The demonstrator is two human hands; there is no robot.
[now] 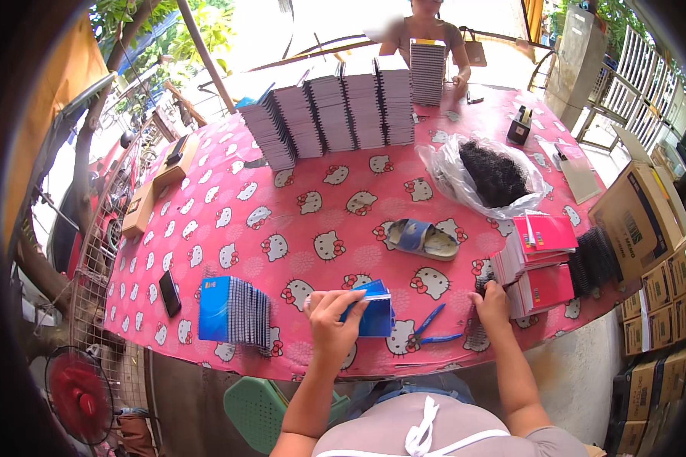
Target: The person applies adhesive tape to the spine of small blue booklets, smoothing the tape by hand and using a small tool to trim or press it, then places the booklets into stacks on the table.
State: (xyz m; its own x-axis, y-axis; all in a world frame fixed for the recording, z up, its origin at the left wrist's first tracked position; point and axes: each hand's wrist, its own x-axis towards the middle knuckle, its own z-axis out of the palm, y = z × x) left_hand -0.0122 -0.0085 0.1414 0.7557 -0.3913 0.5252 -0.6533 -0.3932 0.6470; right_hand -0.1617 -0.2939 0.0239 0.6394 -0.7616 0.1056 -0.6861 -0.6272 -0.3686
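My left hand [331, 318] is closed on a small blue-covered notebook [375, 318] close to the table's front edge; white page edges show along its top. To the right, my right hand [493, 303] has its fingers closed at a black binding coil [481, 282], partly hidden by the fingers. More dark coils [476, 337] lie beside that wrist. Between the hands rest blue-handled pliers [439, 337], jaws pointing left. A stack of blue spiral notebooks [236, 312] stands left of my left hand. Red-covered pads [537, 263] are piled just beyond my right hand.
Tall notebook stacks [339, 110] line the far side, where another person [457, 53] sits. A slipper [423, 238], a plastic bag of black coils [492, 175] and a phone [170, 294] lie on the pink table [282, 228]. A cardboard box [639, 217] adjoins the right edge.
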